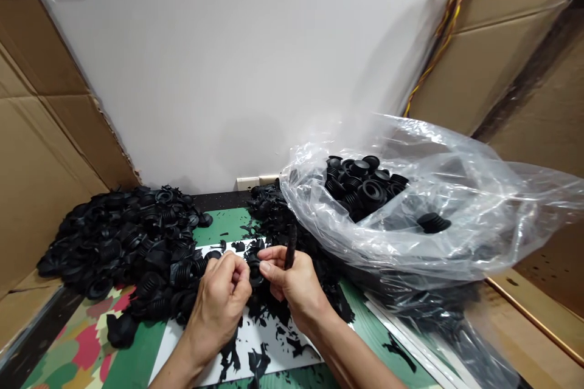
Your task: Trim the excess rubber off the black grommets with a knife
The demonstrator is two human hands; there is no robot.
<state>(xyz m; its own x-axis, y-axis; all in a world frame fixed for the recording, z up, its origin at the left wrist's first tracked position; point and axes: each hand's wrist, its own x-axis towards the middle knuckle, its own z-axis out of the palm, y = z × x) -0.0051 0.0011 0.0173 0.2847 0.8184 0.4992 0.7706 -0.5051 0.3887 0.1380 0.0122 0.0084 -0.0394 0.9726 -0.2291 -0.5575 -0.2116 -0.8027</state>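
Between my two hands is a round black rubber bellows [256, 273], above a white sheet [278, 364]. My left hand [224, 289] is closed, its curled fingertips at the left edge of the bellows. The thumb and fingers of my right hand [294, 282] pinch its right side. A dark stick-like tool [291, 246] also stands up from the grip of my right hand; its working end is hidden. Black rubber scraps [259, 361] lie scattered over the sheet below.
On the left rises a large heap of black rubber parts [123, 237]. More black scraps [274, 209] are piled behind my hands. At the right, a clear plastic bag [465, 194] contains ribbed bellows [365, 182]. Cardboard panels [41, 115] flank the green work surface [223, 225].
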